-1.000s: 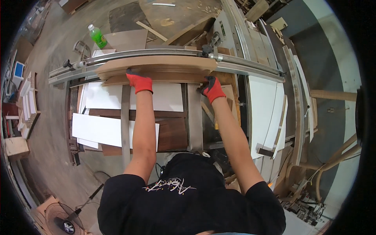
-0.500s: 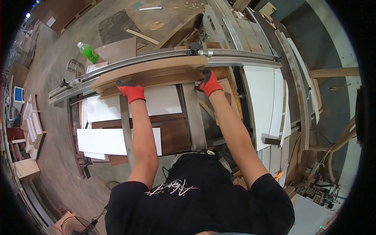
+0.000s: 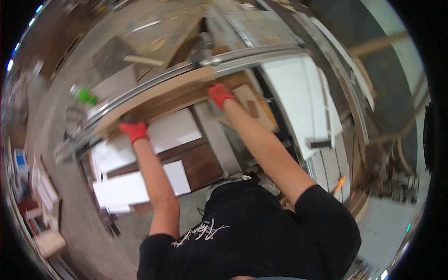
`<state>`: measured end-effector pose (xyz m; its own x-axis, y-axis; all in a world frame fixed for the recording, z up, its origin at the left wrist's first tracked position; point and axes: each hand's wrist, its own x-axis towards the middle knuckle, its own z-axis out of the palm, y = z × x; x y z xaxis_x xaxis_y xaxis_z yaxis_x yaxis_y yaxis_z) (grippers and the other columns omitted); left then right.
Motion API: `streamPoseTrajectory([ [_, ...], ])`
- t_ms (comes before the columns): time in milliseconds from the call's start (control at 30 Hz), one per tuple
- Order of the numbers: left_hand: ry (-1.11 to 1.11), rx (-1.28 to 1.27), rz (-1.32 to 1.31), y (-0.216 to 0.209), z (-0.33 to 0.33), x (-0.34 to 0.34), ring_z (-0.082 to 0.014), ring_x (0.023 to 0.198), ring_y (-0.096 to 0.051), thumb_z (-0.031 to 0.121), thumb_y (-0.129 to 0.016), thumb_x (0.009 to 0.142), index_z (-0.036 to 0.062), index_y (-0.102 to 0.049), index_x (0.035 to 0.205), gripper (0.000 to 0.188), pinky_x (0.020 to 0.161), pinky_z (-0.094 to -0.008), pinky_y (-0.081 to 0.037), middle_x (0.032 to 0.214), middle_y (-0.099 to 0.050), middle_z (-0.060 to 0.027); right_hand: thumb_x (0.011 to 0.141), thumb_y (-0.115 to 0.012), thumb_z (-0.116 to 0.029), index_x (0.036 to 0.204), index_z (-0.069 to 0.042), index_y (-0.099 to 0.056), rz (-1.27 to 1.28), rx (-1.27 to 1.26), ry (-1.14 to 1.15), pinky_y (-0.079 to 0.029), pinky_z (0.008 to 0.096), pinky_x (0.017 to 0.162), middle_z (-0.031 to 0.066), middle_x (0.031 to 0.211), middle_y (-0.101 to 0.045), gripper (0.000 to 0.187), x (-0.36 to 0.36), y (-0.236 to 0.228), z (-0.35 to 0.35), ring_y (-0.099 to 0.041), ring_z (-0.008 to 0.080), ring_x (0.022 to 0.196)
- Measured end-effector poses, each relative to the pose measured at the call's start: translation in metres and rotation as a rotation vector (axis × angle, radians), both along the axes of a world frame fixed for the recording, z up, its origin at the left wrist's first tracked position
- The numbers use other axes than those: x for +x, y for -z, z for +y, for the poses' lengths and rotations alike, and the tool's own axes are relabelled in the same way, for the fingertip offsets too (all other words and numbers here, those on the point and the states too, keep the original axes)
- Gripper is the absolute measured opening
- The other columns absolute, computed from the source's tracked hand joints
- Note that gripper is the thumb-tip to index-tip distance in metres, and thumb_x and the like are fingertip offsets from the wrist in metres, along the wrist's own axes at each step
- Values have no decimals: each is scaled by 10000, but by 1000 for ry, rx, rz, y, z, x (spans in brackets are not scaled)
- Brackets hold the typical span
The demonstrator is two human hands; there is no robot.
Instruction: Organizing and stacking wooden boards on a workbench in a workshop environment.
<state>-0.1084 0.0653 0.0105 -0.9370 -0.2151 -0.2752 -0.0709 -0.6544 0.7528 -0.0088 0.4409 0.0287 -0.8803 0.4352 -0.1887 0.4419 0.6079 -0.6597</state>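
Boards (image 3: 156, 97) — against gloved fingers (image 3: 216, 90), beside rail (image 3: 261, 54)

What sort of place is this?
Likely a woodworking shop: stacked brown boards along a long metal rail, white panels, and a wood-like strip on the floor.

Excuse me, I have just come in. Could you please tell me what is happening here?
A person has both gloved hands at a stack of brown boards: the left hand at its near edge toward the left end, the right hand by its right end. Blur hides how firmly they grip. The stack lies along the near side of a metal rail. Nearer the person are white panels and a dark brown board.
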Motion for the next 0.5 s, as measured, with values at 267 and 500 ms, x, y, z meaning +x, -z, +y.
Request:
streamPoseTrajectory([
  [267, 307, -724, 315, 37, -63, -13, -261, 1307, -547, 479, -482, 963, 117, -537, 1420, 586, 1049, -527, -480, 1423, -602, -70, 852, -600, -299, 1241, -28, -663, 161, -263, 186, -493, 489, 1015, 243, 1243, -681, 478, 30, 15, -19, -633, 422, 1186],
  [500, 101, -265, -266, -7, 136, 139, -365, 1425, -378, 511, -591, 933, 142, -412, 1537, 730, 1168, -505, -345, 1592, -340, -140, 907, -602, -313, 1243, -39, -642, 312, -364, 338, -506, 442, 951, 200, 1184, -686, 436, 233, -1, 53, -645, 367, 1114],
])
